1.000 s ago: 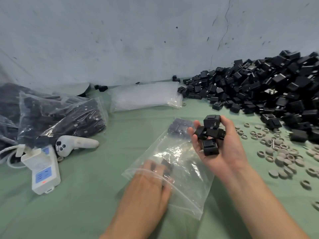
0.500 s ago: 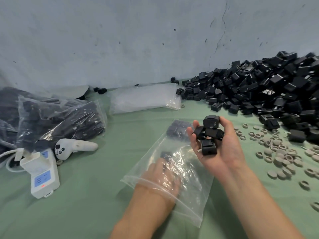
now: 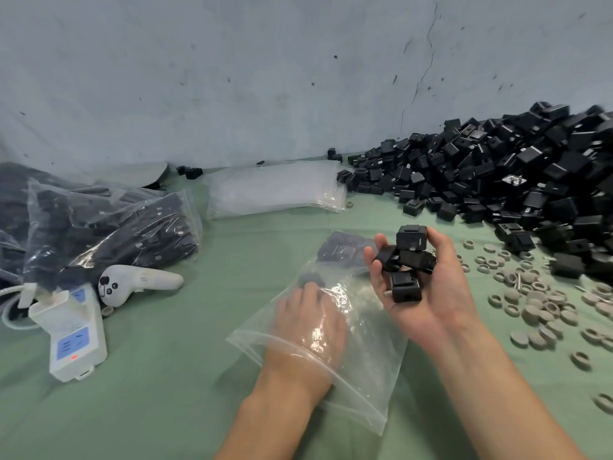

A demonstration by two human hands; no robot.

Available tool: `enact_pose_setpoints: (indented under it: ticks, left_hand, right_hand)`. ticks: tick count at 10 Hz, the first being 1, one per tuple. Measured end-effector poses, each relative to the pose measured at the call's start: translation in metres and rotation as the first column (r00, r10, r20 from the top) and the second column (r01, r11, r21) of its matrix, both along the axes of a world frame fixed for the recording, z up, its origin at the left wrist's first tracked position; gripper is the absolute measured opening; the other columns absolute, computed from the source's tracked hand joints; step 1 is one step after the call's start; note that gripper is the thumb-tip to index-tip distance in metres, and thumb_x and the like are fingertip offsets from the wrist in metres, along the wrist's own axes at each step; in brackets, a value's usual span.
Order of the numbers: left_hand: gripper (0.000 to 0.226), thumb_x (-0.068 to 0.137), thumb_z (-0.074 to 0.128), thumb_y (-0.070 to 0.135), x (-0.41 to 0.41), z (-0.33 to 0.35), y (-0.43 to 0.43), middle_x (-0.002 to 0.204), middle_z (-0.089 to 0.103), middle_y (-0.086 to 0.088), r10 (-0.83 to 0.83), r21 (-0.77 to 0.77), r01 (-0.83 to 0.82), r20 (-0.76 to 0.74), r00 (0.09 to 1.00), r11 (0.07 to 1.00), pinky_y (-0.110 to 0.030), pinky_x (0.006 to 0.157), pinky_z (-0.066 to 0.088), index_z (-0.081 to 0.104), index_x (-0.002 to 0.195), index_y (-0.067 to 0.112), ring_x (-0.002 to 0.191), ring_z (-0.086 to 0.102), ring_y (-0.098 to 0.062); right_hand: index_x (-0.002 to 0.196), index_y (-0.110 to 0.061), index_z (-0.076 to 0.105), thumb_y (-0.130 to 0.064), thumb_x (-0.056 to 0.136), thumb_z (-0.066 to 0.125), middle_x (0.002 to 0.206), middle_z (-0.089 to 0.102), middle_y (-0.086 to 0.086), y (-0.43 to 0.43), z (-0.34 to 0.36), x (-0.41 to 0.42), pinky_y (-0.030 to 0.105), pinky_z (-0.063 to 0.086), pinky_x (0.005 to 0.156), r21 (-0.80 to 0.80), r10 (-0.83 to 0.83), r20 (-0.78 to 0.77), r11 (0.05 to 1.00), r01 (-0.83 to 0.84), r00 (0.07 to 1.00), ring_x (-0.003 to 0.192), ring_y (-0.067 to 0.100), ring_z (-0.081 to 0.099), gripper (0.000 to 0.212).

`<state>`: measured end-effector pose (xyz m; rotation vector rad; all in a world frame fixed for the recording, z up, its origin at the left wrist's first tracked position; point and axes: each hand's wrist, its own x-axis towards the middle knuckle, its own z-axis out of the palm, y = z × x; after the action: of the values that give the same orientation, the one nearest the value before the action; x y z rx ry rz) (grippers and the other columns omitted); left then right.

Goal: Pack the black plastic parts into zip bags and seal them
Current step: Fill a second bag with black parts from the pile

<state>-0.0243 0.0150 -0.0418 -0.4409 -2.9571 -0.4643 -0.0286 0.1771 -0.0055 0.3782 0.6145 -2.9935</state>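
Observation:
A clear zip bag [image 3: 361, 366] lies on the green cloth with its mouth toward me. My left hand [image 3: 308, 327] is inside it up to the wrist and holds a blurred black part [image 3: 311, 279] at its fingertips. More black parts [image 3: 345, 249] sit at the bag's far end. To the right of the bag, my right hand [image 3: 428, 293] is palm up, fingers curled round several black plastic parts [image 3: 406, 260]. A big heap of black parts [image 3: 517, 180] fills the back right against the wall.
Filled bags of black parts [image 3: 109, 234] lie at the left, with a white controller [image 3: 139, 283] and a white power strip [image 3: 73, 340] in front. A stack of empty zip bags [image 3: 275, 189] lies at the back. Grey rings and caps [image 3: 537, 300] are scattered at the right.
My left hand has slid deeper into the bag, carrying a black part from the mouth toward the far end. My right hand has stayed put with its parts.

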Motion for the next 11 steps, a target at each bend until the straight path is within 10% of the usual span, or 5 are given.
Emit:
enact_pose_setpoints:
  ticks: [2, 4, 5, 7, 11]
  left_hand:
    - [0.053, 0.081, 0.025, 0.045, -0.002, -0.007, -0.002, 0.116, 0.053, 0.002, 0.004, 0.070, -0.006, 0.035, 0.999, 0.997, -0.030, 0.090, 0.039, 0.054, 0.118, 0.022, 0.107, 0.050, -0.017]
    - [0.083, 0.079, -0.006, 0.048, -0.012, 0.013, 0.003, 0.144, 0.040, 0.000, 0.016, -0.232, 0.020, 0.151, 0.988, 0.973, -0.029, 0.108, 0.029, 0.029, 0.149, 0.021, 0.130, 0.038, -0.017]
    - [0.047, 0.105, 0.017, 0.030, -0.016, 0.011, 0.005, 0.149, 0.036, -0.001, 0.027, -0.204, 0.007, 0.162, 0.986, 0.979, -0.029, 0.112, 0.027, 0.023, 0.151, 0.018, 0.137, 0.031, -0.017]
    - [0.061, 0.092, 0.058, 0.020, -0.012, 0.005, 0.017, 0.138, 0.041, -0.010, 0.204, -0.142, -0.184, 0.138, 0.969, 0.973, -0.034, 0.092, 0.044, 0.031, 0.146, 0.017, 0.118, 0.050, -0.028]
    - [0.041, 0.096, 0.022, 0.043, -0.016, 0.011, 0.019, 0.102, 0.065, -0.004, 0.256, 0.241, -0.298, 0.194, 0.947, 0.924, -0.047, 0.093, 0.046, 0.055, 0.104, 0.022, 0.098, 0.062, -0.028]
  right_hand:
    - [0.104, -0.006, 0.066, -0.046, 0.088, 0.066, 0.103, 0.073, 0.010, 0.001, 0.001, 0.002, 0.028, 0.059, 0.061, -0.019, 0.000, 0.003, 1.000, 0.000, 1.000, 0.093, 0.028, 0.069, 0.043]
    - [0.105, -0.004, 0.067, -0.046, 0.089, 0.064, 0.103, 0.073, 0.010, 0.006, 0.001, 0.003, 0.028, 0.059, 0.061, -0.022, 0.004, 0.013, 1.000, -0.003, 1.000, 0.092, 0.028, 0.069, 0.045]
    - [0.108, -0.004, 0.066, -0.046, 0.091, 0.063, 0.105, 0.073, 0.010, 0.008, 0.000, 0.005, 0.028, 0.059, 0.061, -0.012, -0.003, 0.014, 1.000, 0.003, 1.000, 0.094, 0.029, 0.070, 0.046]
    - [0.109, -0.005, 0.066, -0.047, 0.091, 0.062, 0.107, 0.074, 0.011, 0.012, -0.003, 0.006, 0.029, 0.059, 0.061, -0.015, -0.012, 0.015, 1.000, 0.012, 1.000, 0.097, 0.028, 0.070, 0.046]
    - [0.069, -0.004, 0.079, -0.047, 0.092, 0.059, 0.104, 0.073, 0.010, 0.014, -0.002, 0.004, 0.028, 0.059, 0.062, -0.030, -0.005, 0.001, 1.000, 0.005, 1.000, 0.095, 0.028, 0.068, 0.053]
